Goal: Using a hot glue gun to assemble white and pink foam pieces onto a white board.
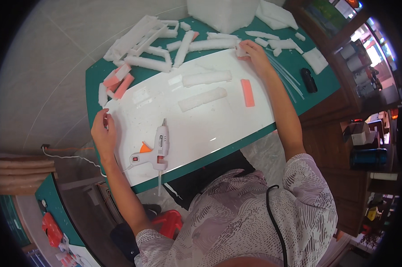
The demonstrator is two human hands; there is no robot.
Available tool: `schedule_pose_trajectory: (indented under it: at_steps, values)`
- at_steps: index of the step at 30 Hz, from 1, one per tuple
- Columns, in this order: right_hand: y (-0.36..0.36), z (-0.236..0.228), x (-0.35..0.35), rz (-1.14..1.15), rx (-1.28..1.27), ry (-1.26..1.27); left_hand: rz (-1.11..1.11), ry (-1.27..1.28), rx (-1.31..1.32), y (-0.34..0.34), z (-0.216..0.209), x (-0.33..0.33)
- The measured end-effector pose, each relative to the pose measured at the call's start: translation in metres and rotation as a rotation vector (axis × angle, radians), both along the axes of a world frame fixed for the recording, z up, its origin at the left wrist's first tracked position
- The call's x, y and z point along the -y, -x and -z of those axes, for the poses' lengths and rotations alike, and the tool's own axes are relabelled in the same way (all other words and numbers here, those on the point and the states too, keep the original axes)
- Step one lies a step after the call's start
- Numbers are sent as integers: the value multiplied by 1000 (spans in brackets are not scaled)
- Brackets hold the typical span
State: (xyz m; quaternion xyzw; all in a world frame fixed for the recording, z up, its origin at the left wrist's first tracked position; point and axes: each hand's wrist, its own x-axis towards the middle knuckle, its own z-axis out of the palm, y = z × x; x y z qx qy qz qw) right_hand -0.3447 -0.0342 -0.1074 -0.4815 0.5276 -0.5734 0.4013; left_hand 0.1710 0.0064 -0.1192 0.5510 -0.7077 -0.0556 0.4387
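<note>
On the white board [196, 129] lie two white foam strips [207, 78] and a pink foam strip [247, 93]. My right hand [254, 55] is at the board's far right corner, fingers closed on what looks like a small white foam piece [240, 50]. At the board's left edge is my left hand [104, 133], its fingers curled together; whatever they may hold is hidden. Close to it, a white hot glue gun [161, 147] with an orange trigger lies on the board. A clear glue stick [160, 183] sticks out of its rear, past the near edge.
A green mat [96, 75] shows around the board. White foam frames [143, 38] and pink foam blocks [119, 80] are heaped at the far left, a big white foam block [223, 15] behind. Clear glue sticks [286, 75] and a black object [308, 80] lie on the right.
</note>
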Motion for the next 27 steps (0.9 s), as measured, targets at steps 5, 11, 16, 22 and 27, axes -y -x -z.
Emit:
schedule_pose_trajectory:
  at_steps: [5,11,16,22,27]
  values:
    - [-1,1,3,81,-74,-13,-3,8,22,-2,3,2]
    - [18,7,2,339,-617,233,-9,-23,22,-2,4,2]
    - [65,-17,-1,371,-675,133,15,-8,-6,-2,3,0]
    - [122,-13,21,603,-1005,66,19,3,-20,-1,1,1]
    - [108,-3,37,471,-1476,-202,-6,-1,-22,-2,-1,-1]
